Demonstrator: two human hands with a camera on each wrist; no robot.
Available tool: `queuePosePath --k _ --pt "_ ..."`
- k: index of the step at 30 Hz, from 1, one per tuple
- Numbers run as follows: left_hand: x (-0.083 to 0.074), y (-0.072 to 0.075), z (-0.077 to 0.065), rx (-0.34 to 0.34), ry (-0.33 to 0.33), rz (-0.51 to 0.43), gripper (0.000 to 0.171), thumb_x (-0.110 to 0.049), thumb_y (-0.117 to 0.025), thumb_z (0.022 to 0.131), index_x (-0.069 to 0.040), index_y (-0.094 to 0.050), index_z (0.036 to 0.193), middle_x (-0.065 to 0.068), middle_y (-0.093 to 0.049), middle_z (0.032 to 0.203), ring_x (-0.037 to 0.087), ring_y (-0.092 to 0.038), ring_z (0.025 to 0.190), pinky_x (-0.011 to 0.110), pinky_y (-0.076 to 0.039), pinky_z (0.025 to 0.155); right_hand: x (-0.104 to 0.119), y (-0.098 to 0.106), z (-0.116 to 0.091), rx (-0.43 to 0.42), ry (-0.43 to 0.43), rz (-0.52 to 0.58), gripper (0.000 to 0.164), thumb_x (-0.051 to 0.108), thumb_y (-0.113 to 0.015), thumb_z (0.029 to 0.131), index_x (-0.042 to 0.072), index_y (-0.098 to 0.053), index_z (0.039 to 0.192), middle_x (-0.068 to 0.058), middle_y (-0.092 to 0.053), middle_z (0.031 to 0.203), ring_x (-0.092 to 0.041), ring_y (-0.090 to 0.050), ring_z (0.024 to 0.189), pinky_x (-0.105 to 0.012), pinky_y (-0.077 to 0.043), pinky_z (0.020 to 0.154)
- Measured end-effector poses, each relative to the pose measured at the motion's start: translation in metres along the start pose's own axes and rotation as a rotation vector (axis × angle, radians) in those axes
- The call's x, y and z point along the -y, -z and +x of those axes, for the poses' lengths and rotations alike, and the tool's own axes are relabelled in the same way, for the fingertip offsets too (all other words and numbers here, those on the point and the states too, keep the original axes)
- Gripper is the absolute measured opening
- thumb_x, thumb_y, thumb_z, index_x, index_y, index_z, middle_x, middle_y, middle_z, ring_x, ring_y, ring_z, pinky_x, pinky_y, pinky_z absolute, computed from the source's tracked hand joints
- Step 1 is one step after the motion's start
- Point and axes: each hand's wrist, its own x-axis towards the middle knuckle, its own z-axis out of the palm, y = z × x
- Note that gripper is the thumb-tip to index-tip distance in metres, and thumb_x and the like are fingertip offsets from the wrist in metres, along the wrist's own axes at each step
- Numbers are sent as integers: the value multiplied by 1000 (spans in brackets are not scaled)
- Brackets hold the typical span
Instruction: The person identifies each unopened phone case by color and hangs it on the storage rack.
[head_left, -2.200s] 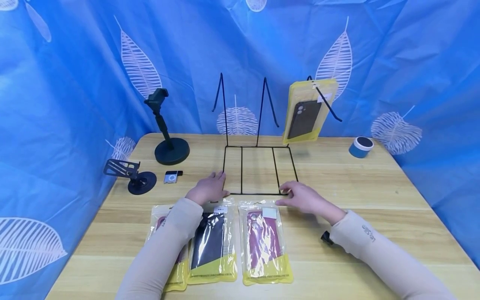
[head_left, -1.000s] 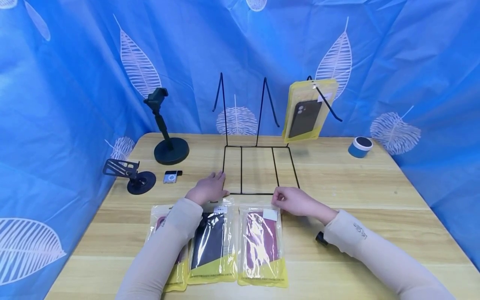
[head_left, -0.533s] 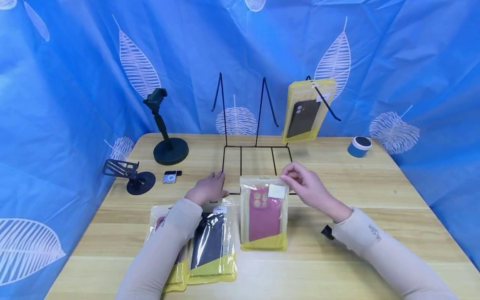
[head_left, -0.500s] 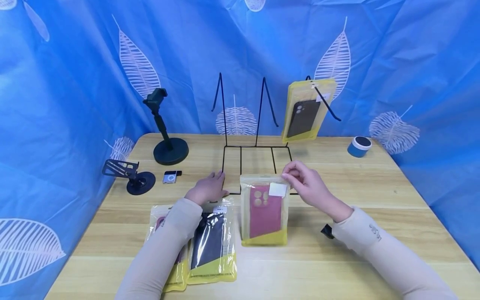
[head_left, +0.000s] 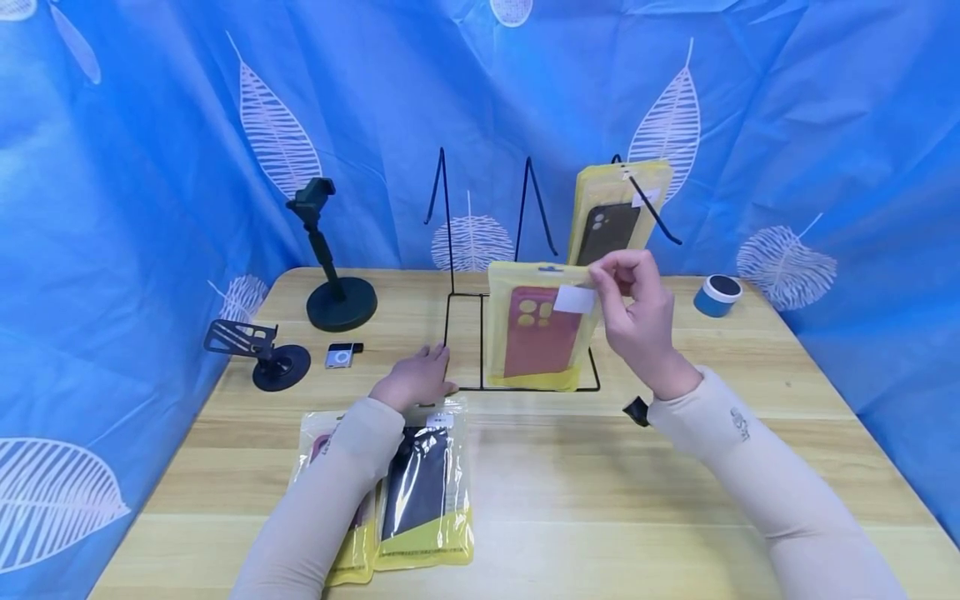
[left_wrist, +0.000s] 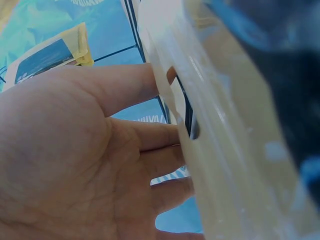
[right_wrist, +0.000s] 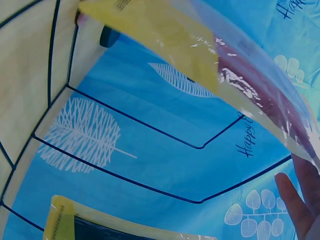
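Observation:
My right hand (head_left: 637, 312) pinches the top right corner of a bagged phone case (head_left: 543, 329), pink in a clear and yellow pouch, raised upright in front of the black wire display rack (head_left: 482, 342). The right wrist view catches that pouch (right_wrist: 192, 42) at an angle, fingers (right_wrist: 295, 200) at its edge. My left hand (head_left: 412, 379) lies with fingers extended at the rack base's front left corner. Under the left forearm are a bagged dark phone case (head_left: 416, 483) and a partly covered bagged reddish one (head_left: 360, 542). Another bagged black case (head_left: 611, 225) hangs on the rack's right hook.
The rack's left hook (head_left: 435, 187) and middle hook (head_left: 542, 204) carry nothing. A tall phone stand (head_left: 341, 302), a low folding stand (head_left: 281, 367) and a small silver device (head_left: 340, 356) stand left. A blue-and-white round tub (head_left: 717, 296) sits back right. Blue curtain (head_left: 375, 100) surrounds the table.
My right hand has picked the bagged pink phone case up off the table and raised it toward the rack. The left hand has stayed in place.

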Motion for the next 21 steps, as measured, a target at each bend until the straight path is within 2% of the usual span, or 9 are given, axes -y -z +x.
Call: queuePosePath --k 7,15,21 --pt "2 -1 1 2 -2 7 77 -41 -52 102 -2 -17 158 13 -11 167 37 -14 153 55 -27 120 -5 -4 9 -15 -37 6 11 -13 -61 90 -13 -52 98 -22 -63 86 2 -51 69 -11 -41 63" --pt "1 0 -1 5 8 0 77 -40 -53 102 -2 -17 158 13 -11 167 37 -14 153 54 -27 120 -12 -2 13 -31 -75 -7 13 -4 -60 94 -13 -52 99 -18 -62 85 1 -46 66 -15 -36 59" --pt "-1 1 -1 5 8 -2 76 -40 -53 102 -3 -17 158 13 -12 167 37 -14 153 53 -27 120 -18 -4 18 2 -114 -75 15 3 -62 96 -9 -55 101 -17 -67 90 1 -53 73 -11 -43 65"
